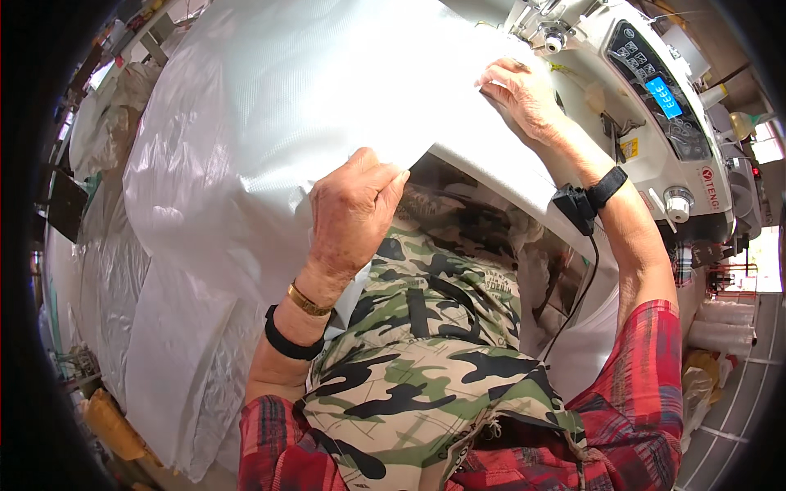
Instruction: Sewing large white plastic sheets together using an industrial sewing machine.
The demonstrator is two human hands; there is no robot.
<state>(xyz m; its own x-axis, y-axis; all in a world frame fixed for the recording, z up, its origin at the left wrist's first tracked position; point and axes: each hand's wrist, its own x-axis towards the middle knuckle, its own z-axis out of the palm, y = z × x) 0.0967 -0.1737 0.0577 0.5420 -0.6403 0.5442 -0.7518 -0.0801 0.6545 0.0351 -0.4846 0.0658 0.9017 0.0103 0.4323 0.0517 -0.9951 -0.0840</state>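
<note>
A large white sheet with a fine woven texture spreads before me, brightly lit, and hangs down on the left. My left hand is closed on its near edge, thumb pressed against the curled fingers. Farther right, my right hand pinches the sheet's edge between thumb and fingertips, close to the sewing machine. Between the hands the near edge slants over my camouflage-patterned apron. Glare washes out the sheet near my right fingers, and the machine's needle area cannot be made out.
The machine's dark control panel with a lit blue display stands at the right, above a round knob. A cable hangs from my right wrist strap. Crumpled clear plastic lies at the left; white rolls are at the right.
</note>
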